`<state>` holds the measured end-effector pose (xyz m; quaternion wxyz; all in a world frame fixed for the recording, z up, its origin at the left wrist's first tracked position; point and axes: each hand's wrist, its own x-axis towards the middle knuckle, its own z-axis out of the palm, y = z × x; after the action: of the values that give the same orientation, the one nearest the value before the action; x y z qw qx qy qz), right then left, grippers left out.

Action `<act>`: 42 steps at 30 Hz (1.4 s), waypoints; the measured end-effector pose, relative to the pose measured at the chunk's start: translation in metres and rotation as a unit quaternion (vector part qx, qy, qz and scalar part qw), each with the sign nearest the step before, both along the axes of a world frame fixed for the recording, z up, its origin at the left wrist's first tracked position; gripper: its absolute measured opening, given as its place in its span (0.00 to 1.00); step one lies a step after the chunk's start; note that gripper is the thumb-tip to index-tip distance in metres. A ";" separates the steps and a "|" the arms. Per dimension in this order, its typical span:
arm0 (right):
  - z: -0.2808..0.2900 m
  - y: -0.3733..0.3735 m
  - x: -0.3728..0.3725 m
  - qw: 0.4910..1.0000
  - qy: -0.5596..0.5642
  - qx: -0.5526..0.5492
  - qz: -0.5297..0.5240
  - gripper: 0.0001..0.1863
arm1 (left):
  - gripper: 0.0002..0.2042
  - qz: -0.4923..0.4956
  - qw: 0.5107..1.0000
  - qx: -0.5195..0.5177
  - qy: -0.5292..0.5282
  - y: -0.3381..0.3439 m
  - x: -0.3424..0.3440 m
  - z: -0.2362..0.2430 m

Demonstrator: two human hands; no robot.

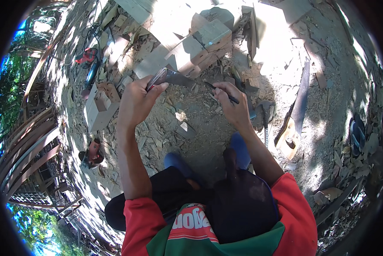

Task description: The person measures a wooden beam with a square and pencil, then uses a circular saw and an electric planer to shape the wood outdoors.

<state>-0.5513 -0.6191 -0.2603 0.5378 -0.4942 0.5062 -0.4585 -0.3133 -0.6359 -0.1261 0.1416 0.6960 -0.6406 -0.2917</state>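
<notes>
My left hand is closed on a metal tool with a wide flat blade and a reddish handle, raised in front of me and pointing rightward. Just right of the blade, my right hand grips a thin dark stick-like tool, its far end near the blade's tip; whether they touch is unclear. Beyond both hands lies a pale wooden block. A hollowed wooden piece lies at the left, and a handsaw with a wooden handle lies at the right.
A red power tool with cable lies at upper left, another power tool lower left. A hammer-like tool is beside my right arm, sandals at far right. Wood strips are piled at left; chips cover the ground.
</notes>
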 end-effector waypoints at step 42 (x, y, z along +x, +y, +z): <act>-0.014 0.000 0.009 0.996 0.057 -0.061 0.010 0.15 | 0.15 -0.008 0.998 0.000 -0.055 -0.009 -0.010 0.017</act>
<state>-0.5422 -0.6194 -0.2745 0.4815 -0.5566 0.5020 -0.4543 -0.3232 -0.6451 -0.1090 0.1038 0.7060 -0.6528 -0.2543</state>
